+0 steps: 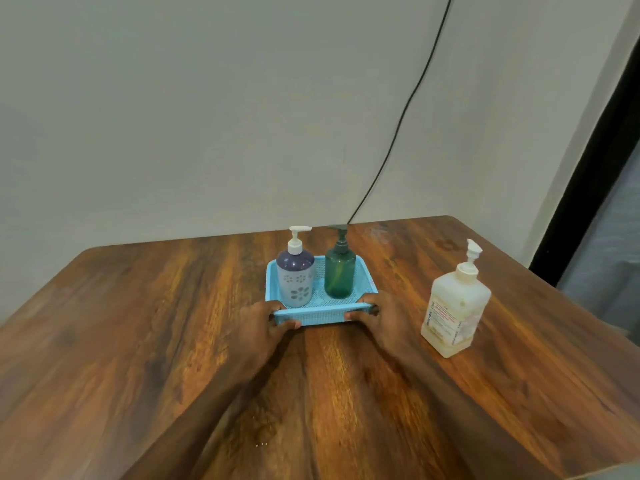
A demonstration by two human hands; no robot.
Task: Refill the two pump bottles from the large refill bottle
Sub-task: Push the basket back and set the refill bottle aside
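Left hand (266, 315) and right hand (375, 311) grip blue basket (322, 317) near rim | refill bottle (455, 306) stands upright, nearest right hand.

Soft, dimmish light, mild sheen on the brown wooden worktop (138, 341). Left hand (266, 318) and right hand (379, 315) look smeared, and the edges bow outward.

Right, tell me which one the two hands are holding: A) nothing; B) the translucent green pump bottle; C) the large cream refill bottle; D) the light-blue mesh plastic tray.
D: the left hand and right hand both grip the near rim of the light-blue mesh plastic tray, while the large cream refill bottle stands apart, untouched.
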